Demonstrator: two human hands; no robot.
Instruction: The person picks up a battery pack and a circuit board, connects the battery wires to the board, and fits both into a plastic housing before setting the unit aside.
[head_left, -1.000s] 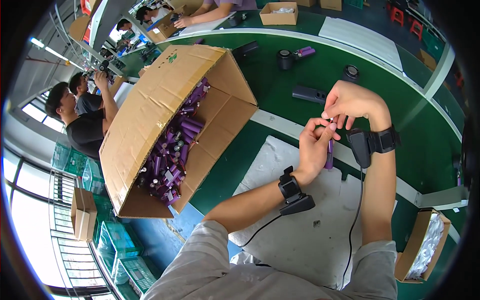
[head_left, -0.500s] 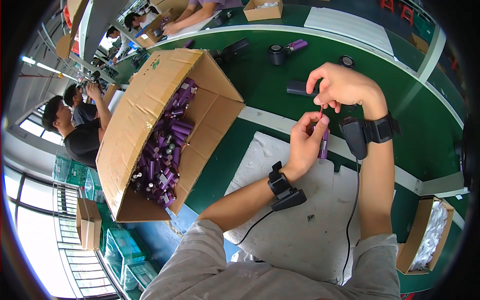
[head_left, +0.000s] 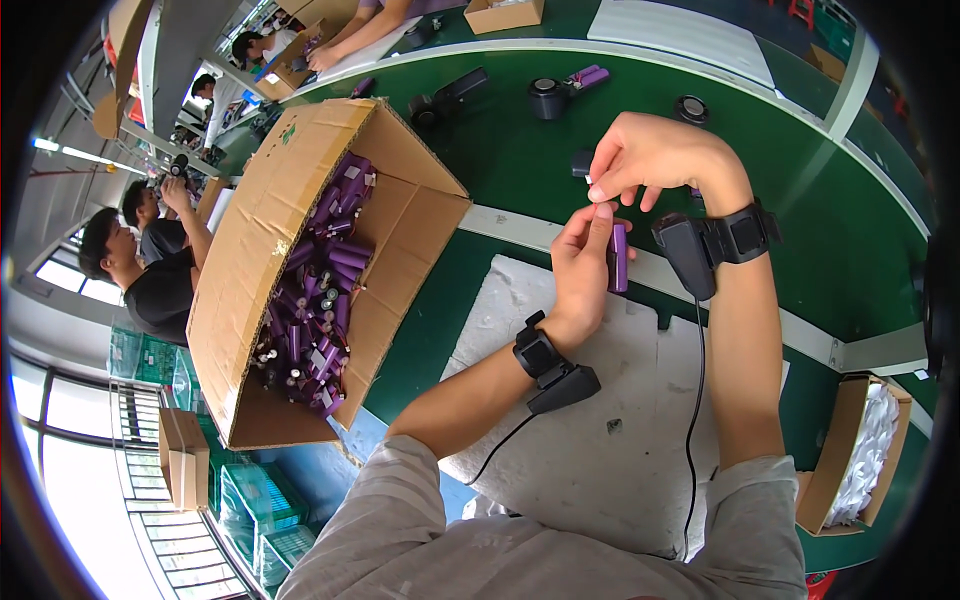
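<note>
My left hand [head_left: 583,270] holds a purple cylindrical cell [head_left: 619,258] upright above a grey foam mat [head_left: 600,440]. My right hand [head_left: 655,158] is just above it, its fingertips pinching at the top end of the cell. Both wrists carry black strapped devices with cables. To the left, a large open cardboard box [head_left: 265,250] lies tilted on the green table [head_left: 520,170] and is filled with several more purple cells [head_left: 315,300].
Black round parts [head_left: 548,97] and a dark tool [head_left: 450,95] lie at the far side of the table. A small cardboard box with white pieces [head_left: 865,455] stands at the right. Other people work at the left and at the far end.
My hands with the cell have stayed close together and shifted slightly upward in view. The right fingertips have come down onto the cell's top end.
</note>
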